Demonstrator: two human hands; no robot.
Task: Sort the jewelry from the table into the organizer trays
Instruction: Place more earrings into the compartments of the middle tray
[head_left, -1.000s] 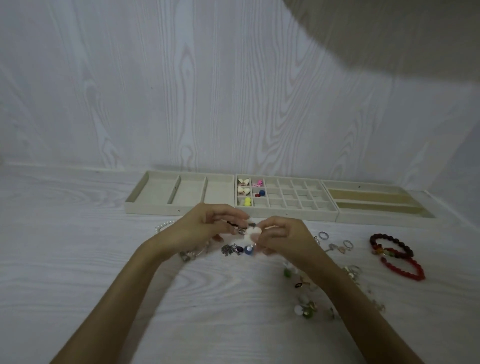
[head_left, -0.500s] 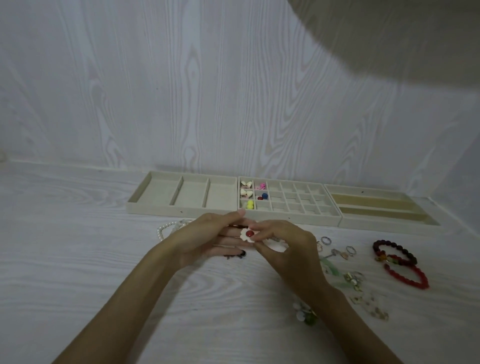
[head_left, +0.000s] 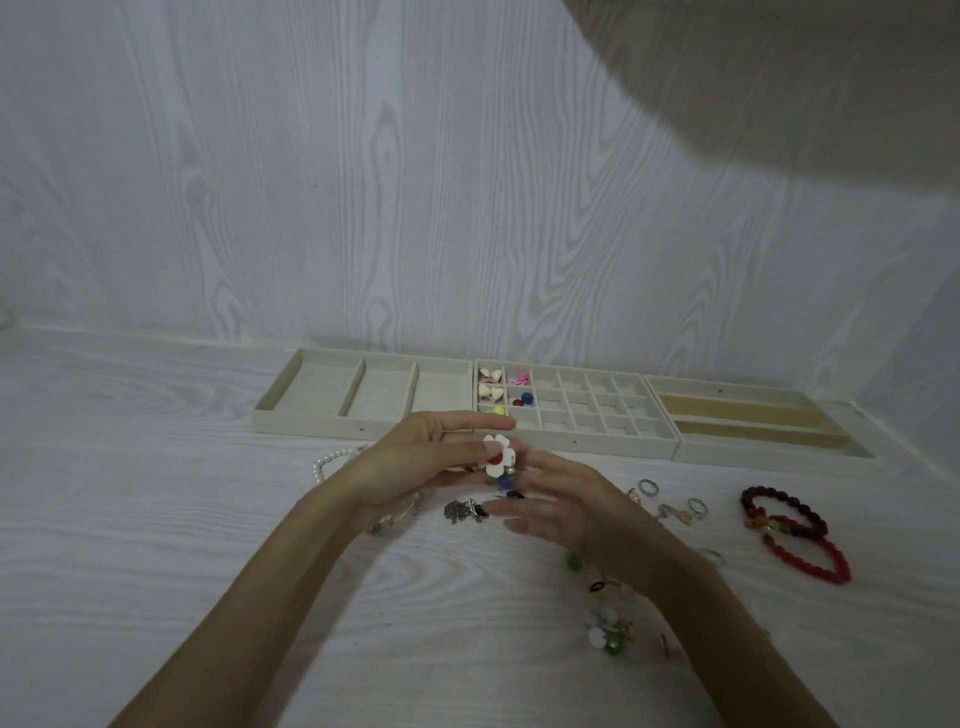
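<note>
The right hand (head_left: 563, 512) has let go, fingers loose; left hand (head_left: 431, 457) pinches the upright flower earring (head_left: 497, 455).

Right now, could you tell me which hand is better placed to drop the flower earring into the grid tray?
Left: the left hand holds the flower earring just before the grid tray; the right hand is empty.

White flower earring (head_left: 497, 455), red centre: held above table at left-hand fingertips. Three beige organizer trays (head_left: 571, 441) stood in a row by the wall; middle grid tray (head_left: 613, 410) held small coloured earrings (head_left: 506, 395) in its left cells. Red bead bracelets (head_left: 795, 530) lay at right.
</note>
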